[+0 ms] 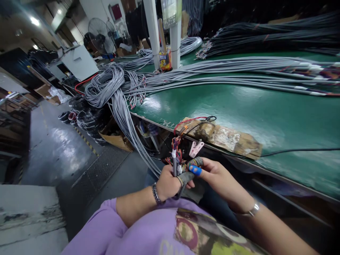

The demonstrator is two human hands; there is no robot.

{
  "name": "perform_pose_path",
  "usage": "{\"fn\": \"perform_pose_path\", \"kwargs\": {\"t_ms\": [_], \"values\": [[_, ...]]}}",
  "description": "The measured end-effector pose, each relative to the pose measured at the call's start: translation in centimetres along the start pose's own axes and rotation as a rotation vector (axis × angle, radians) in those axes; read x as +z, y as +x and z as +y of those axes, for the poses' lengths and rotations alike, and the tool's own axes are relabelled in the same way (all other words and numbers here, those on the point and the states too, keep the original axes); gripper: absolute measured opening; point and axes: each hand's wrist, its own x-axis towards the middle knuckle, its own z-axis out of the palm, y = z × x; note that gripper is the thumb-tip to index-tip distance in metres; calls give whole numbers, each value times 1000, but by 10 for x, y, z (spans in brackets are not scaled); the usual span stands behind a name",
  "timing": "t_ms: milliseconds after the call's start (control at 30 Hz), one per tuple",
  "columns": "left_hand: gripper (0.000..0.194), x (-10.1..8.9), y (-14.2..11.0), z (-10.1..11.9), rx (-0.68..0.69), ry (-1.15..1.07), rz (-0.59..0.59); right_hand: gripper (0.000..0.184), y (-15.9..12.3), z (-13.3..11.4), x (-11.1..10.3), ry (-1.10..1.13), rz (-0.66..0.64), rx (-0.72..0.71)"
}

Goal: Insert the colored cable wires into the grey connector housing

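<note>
My left hand [170,182] is closed round a grey cable [174,166] whose end splits into many thin coloured wires [175,143]. A dark covering is on its thumb. Beside it, my right hand [208,171] pinches at the coloured wires with finger and thumb; its thumb has a blue cover and its index finger a grey one. Exactly which strands lie between those fingers is hidden. Just past the hands, a pink clip [196,148] sits at the table edge, near a taped wooden board [225,138] with red and black leads on it.
Grey cables lie in long bundles [225,67] across the green table [186,102]. A coiled bundle [106,86] hangs over the table's left edge toward the floor. Black coils [90,118] and a cardboard box [117,136] stand below. A white post [175,46] rises from the table.
</note>
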Motion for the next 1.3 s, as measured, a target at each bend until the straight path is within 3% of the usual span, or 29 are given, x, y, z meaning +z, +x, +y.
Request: {"fn": "perform_pose_path", "kwargs": {"t_ms": [267, 700, 1000, 1300], "values": [[47, -2, 4, -17, 58, -87, 53, 30, 2, 13, 7, 94, 82, -6], [48, 0, 6, -14, 33, -251, 149, 32, 3, 9, 10, 122, 164, 19], [49, -1, 5, -13, -25, -253, 98, 27, 6, -2, 10, 65, 68, 4], [50, -4, 6, -13, -16, -316, 123, 26, 7, 14, 9, 383, -73, 140]]}}
